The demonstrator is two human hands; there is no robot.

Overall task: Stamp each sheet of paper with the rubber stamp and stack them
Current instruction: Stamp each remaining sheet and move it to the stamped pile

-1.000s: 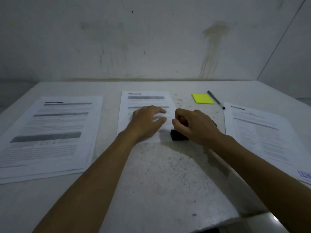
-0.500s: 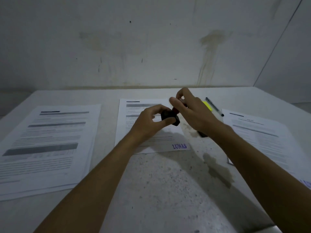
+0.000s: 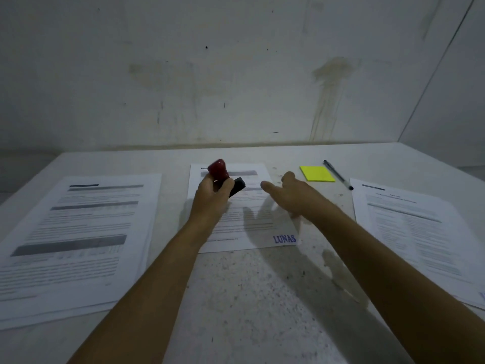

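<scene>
One glossy red-knobbed rubber stamp [image 3: 226, 177] in left hand [image 3: 213, 198].

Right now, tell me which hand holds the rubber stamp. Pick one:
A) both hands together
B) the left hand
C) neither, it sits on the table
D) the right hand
B. The left hand grips the rubber stamp above the middle sheet, its red handle up, while the right hand hangs open beside it, holding nothing.
</scene>
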